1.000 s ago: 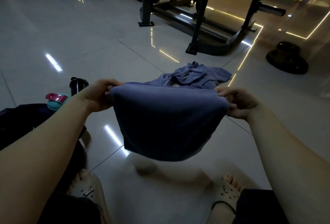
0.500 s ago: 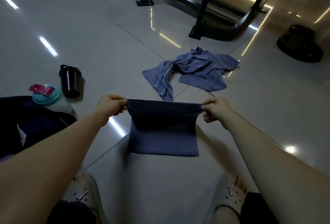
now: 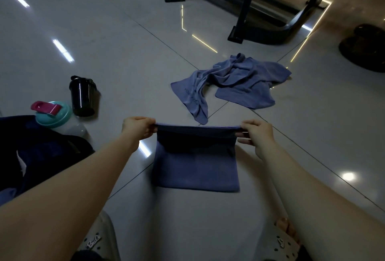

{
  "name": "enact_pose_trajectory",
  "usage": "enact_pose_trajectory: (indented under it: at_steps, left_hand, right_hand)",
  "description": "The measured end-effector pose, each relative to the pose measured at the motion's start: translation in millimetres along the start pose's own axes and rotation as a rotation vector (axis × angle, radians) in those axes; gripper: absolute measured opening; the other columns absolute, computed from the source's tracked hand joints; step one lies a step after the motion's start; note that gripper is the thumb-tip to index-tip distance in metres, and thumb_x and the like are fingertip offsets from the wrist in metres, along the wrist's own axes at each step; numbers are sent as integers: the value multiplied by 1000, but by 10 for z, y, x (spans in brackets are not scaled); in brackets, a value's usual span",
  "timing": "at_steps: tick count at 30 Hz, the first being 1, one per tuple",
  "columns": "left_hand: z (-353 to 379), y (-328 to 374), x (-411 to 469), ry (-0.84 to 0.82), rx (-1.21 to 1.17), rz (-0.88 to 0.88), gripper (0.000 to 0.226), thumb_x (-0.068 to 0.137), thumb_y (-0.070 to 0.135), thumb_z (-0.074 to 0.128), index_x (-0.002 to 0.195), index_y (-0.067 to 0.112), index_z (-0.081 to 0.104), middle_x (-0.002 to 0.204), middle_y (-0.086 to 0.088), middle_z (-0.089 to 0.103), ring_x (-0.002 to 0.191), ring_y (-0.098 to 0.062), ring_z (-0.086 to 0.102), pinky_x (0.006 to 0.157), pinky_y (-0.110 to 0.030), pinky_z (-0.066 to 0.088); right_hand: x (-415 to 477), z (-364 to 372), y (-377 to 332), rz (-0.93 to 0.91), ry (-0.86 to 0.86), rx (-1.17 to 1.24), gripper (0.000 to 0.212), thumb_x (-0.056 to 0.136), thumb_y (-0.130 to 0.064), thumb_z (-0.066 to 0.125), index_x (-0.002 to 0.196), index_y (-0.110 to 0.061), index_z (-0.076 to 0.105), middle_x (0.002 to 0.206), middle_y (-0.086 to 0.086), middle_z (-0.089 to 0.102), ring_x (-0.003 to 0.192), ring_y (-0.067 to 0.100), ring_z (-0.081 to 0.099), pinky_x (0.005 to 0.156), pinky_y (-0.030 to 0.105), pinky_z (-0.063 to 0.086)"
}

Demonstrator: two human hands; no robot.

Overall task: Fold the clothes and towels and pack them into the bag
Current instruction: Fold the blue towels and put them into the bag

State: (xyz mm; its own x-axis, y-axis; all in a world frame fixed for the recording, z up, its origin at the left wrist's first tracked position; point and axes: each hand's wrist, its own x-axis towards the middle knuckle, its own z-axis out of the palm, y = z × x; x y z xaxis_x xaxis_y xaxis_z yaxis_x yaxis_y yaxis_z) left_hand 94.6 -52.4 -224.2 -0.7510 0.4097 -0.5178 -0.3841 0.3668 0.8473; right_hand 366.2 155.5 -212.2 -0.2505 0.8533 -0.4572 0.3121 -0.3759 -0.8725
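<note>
left hand [image 3: 138,128] and right hand [image 3: 257,135] pinching the far corners of a folded blue towel [image 3: 195,167], near edge resting on the tiled floor [image 3: 125,52]. crumpled blue towel [image 3: 233,81] just beyond. black cup [image 3: 82,99], teal-capped bottle [image 3: 55,118] and dark bag [image 3: 37,152] at left.

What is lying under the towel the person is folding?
The folded towel, pinched at its top corners by the left hand and right hand, rests on bare floor tile. A tile seam runs in beneath it; whatever else it covers is hidden.
</note>
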Motion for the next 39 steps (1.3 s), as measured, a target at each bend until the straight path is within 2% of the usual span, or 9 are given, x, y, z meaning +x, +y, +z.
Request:
enact_pose_trajectory:
  at_steps: [2, 6, 11, 15, 22, 27, 33, 36, 39]
  left_hand:
    - [67, 93, 40, 11, -18, 8, 5, 91, -3, 66, 87, 0, 66, 56, -11, 64, 52, -18, 65, 54, -20, 58]
    - [179, 212, 129, 65, 1, 51, 18, 90, -8, 62, 81, 7, 68, 79, -16, 65, 63, -21, 63, 58, -20, 56]
    - [168, 71, 98, 91, 29, 16, 19, 89, -5, 61, 81, 11, 67, 80, -14, 65, 69, -23, 64, 71, -28, 53]
    - [46, -167, -12, 67, -32, -97, 11, 82, -7, 62, 82, 4, 61, 58, -10, 59, 41, -12, 51, 43, -19, 40]
    - [-127, -624, -192, -193, 48, -546, 18, 87, 3, 49, 71, 9, 47, 34, 2, 32, 24, -8, 29, 32, -13, 32]
    - [-164, -967, -292, -141, 146, -580, 3, 82, 5, 56, 85, 6, 58, 69, -8, 61, 52, -15, 53, 41, -18, 43]
    - [-194, -1078, -348, -121, 176, -526, 8, 85, 5, 52, 91, 4, 56, 90, -16, 65, 68, -26, 63, 56, -32, 47]
    - [-213, -1157, -323, -110, 213, -525, 5, 84, 4, 52, 88, 7, 53, 70, -12, 61, 50, -20, 57, 50, -26, 41]
    - [-218, -1282, -254, -96, 283, -516, 15, 85, 2, 55, 78, 11, 46, 57, -6, 44, 25, -9, 31, 34, -13, 27]
  right_hand:
    - [82, 32, -70, 6, 2, 40, 10, 93, 3, 61, 90, -6, 62, 84, 16, 68, 59, 23, 69, 50, 32, 59]
    - [197, 108, -158, 5, 11, 87, 11, 95, 2, 60, 90, -8, 61, 83, 14, 67, 61, 21, 70, 57, 32, 62]
    - [177, 133, -90, 36, -3, 81, 11, 95, 1, 58, 90, -8, 61, 81, 14, 67, 57, 19, 69, 52, 30, 60]
    - [83, 69, 103, 82, 22, 30, 10, 93, 2, 57, 96, -4, 65, 84, 18, 69, 59, 23, 69, 53, 32, 60]
    - [-182, -50, 476, 220, 46, -4, 20, 86, 2, 60, 105, 1, 64, 80, 21, 69, 56, 26, 66, 46, 29, 56]
    - [-342, -145, 694, 365, 13, -71, 14, 85, 4, 58, 98, 4, 65, 78, 17, 67, 60, 26, 67, 46, 32, 58]
    - [-492, -146, 925, 481, -8, -123, 7, 90, 5, 54, 86, 3, 58, 74, 18, 65, 59, 26, 66, 41, 32, 56]
    - [-521, -144, 1057, 532, -26, -176, 7, 91, 4, 54, 86, 4, 59, 73, 19, 67, 55, 25, 65, 41, 31, 56]
    - [-488, -154, 1121, 528, 9, -256, 17, 88, 5, 58, 71, 0, 56, 60, 15, 56, 43, 19, 50, 34, 21, 44]
